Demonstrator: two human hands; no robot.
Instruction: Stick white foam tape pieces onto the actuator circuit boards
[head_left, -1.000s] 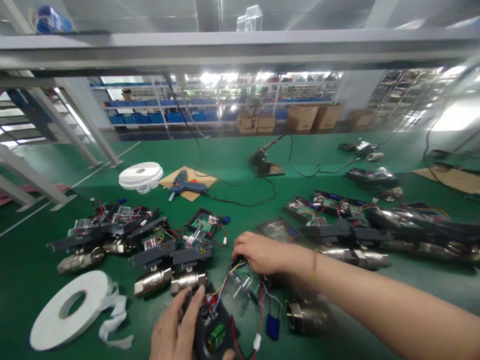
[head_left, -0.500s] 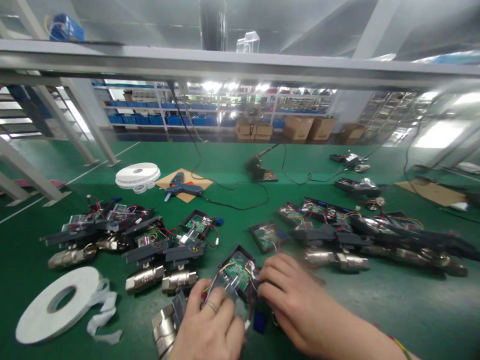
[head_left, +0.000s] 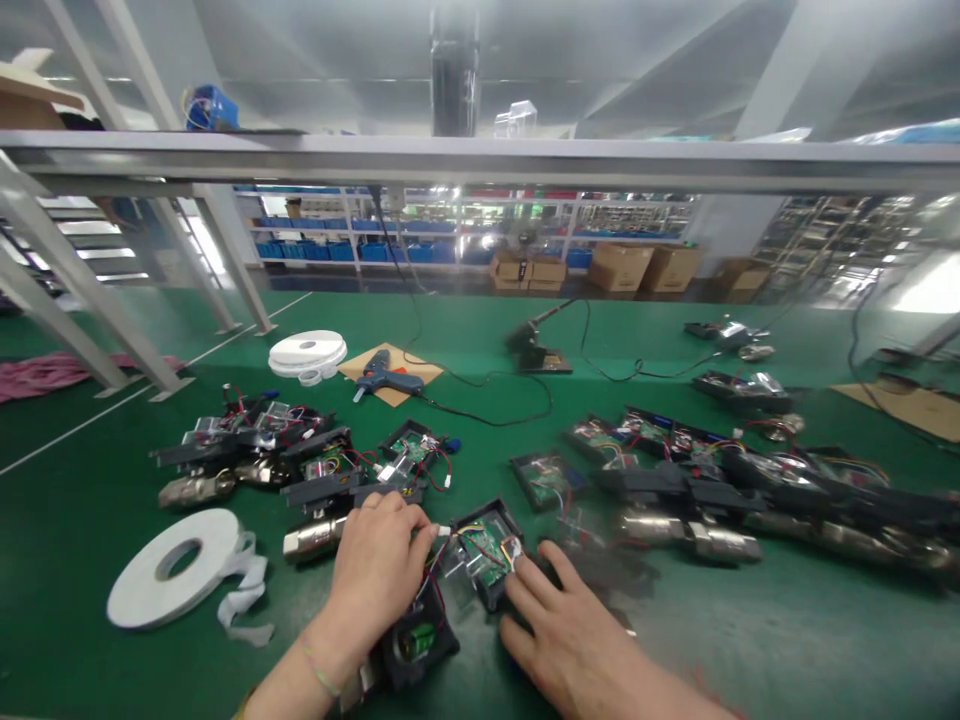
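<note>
My left hand (head_left: 381,555) is closed, thumb and fingers bent together, with a small white wire connector (head_left: 444,531) at its fingertips. Just right of it, a black housing with a green circuit board (head_left: 487,550) lies tilted on the bench, thin coloured wires running from it. The fingers of my right hand (head_left: 551,620) grip that housing's right edge. Below my left hand sits another black housing (head_left: 420,640) with a green cylindrical part inside, joined to a metal valve body partly hidden by my forearm.
Valve assemblies with open black housings lie in groups at left (head_left: 247,440) and right (head_left: 690,490). A roll of white tape (head_left: 135,580) rests at front left. Behind are a glue gun (head_left: 386,378) on cardboard, a soldering iron stand (head_left: 551,362) and trailing cords.
My left hand has moved up and left from beside the board, uncovering the lower housing with the green part. My right hand stays at the board housing's right edge. The view has shifted.
</note>
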